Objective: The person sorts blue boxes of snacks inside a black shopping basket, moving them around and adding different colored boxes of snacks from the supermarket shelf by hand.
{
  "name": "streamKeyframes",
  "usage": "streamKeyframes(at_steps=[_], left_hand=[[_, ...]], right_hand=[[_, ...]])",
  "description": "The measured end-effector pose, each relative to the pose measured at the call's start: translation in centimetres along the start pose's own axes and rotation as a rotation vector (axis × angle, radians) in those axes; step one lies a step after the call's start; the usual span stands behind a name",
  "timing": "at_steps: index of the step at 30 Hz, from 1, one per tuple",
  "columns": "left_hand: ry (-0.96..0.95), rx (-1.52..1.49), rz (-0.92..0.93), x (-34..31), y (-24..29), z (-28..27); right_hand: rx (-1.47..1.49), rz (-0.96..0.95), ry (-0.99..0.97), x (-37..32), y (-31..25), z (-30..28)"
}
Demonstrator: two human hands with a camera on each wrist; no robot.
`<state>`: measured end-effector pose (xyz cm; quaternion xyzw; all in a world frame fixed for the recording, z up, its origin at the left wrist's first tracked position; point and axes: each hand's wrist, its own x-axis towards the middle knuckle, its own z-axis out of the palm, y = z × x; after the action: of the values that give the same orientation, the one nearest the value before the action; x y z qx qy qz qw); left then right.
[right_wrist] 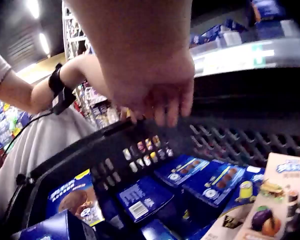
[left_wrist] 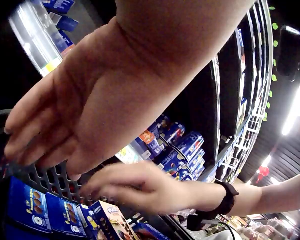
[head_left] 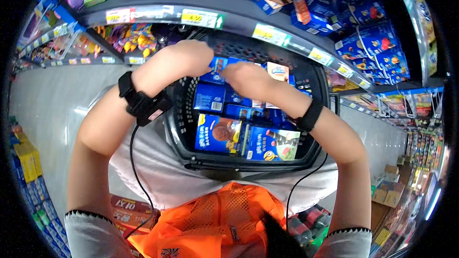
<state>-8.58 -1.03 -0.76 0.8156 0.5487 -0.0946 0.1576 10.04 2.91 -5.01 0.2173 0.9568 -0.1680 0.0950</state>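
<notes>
My left hand (head_left: 191,57) hovers over the left far part of a black plastic basket (head_left: 313,69), its fingers loosely extended and holding nothing. My right hand (head_left: 251,82) hangs above the basket's middle, fingers drooping and nothing gripped, as the right wrist view shows. Under both hands the basket holds several blue snack boxes. Nearest my body lie a chocolate cookie box (head_left: 218,134) and a box picturing wafer rolls (head_left: 273,143). Two blue boxes (left_wrist: 65,215) stand side by side at the far wall. A peach-coloured box (right_wrist: 277,200) leans upright near the right side.
A shelf edge with price tags (head_left: 203,18) curves just beyond the basket. Blue snack packs (head_left: 373,50) fill the shelf at right, and colourful bags (head_left: 131,38) sit at left. Cardboard boxes (head_left: 388,191) stand on the floor to the right.
</notes>
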Motion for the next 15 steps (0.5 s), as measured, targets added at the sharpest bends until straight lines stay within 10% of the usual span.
streamKeyframes(at_steps=[4, 6, 12, 15], left_hand=[[0.035, 0.003, -0.021, 0.6, -0.1, -0.2], [0.046, 0.019, -0.013, 1.0, -0.2, 0.2], [-0.037, 0.019, -0.006, 1.9, 1.5, -0.7], [-0.013, 0.040, 0.021, 2.2, 2.2, -1.2]], right_hand=[[-0.238, -0.141, 0.992, -2.4, 4.5, -7.6], [-0.423, 0.109, 1.160, -3.6, 7.8, -11.0], [-0.195, 0.943, 0.938, -3.5, 13.8, -13.8], [-0.374, 0.991, 0.812, -2.9, 13.3, -13.6]])
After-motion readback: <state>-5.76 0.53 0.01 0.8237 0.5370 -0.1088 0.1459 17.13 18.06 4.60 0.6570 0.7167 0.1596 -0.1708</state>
